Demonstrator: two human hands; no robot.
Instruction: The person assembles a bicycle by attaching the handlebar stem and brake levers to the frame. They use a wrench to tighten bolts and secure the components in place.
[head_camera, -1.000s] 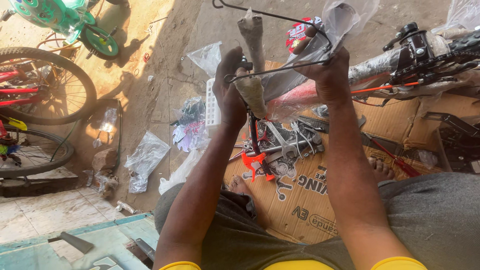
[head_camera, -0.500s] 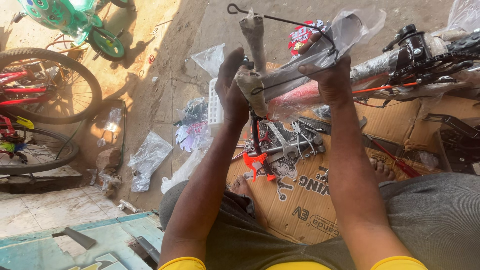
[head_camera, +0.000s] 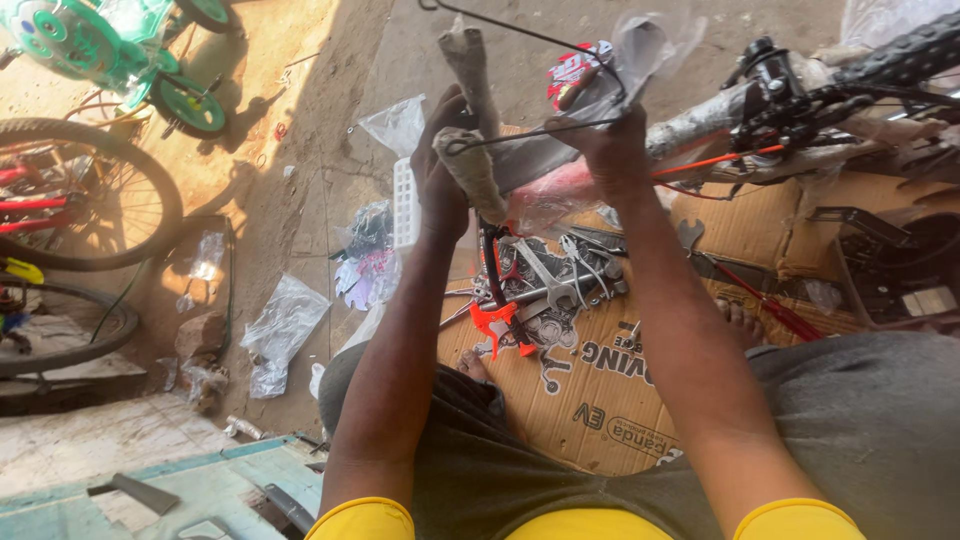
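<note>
Flattened cardboard (head_camera: 620, 400) is covering dusty ground; left hand (head_camera: 440, 170) and right hand (head_camera: 612, 150) are gripping a stiff, likely light paper-wrapped bicycle part (head_camera: 470, 165), best held by its wrapped stems.

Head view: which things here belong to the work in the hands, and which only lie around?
In hand:
left hand
right hand
wrapped bicycle part
black wire rod

Lying about:
spanners on the cardboard
green toy tricycle
bicycle wheel
empty plastic bags
</note>
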